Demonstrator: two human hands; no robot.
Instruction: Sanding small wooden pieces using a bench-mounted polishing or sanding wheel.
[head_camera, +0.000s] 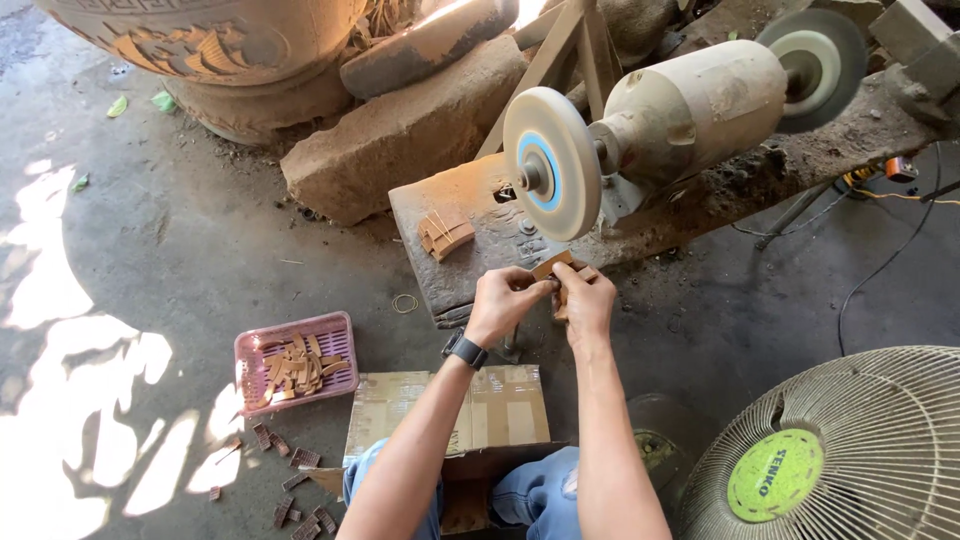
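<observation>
Both my hands meet just below the left buffing wheel (551, 163) of a dusty bench grinder (690, 110). My left hand (503, 303), with a black watch on its wrist, and my right hand (585, 297) pinch a small flat brown wooden piece (552, 266) between their fingertips. The piece sits a little under the wheel's lower rim; I cannot tell whether it touches. A second wheel (812, 66) is at the grinder's far right end.
A few brown pieces (445, 236) lie on the grinder's bench (470, 270). A pink basket (336, 330) on the floor at left holds several more. Loose pieces (290, 470) are scattered nearby. A cardboard box (500, 405) sits by my knees, a fan (830, 450) at lower right.
</observation>
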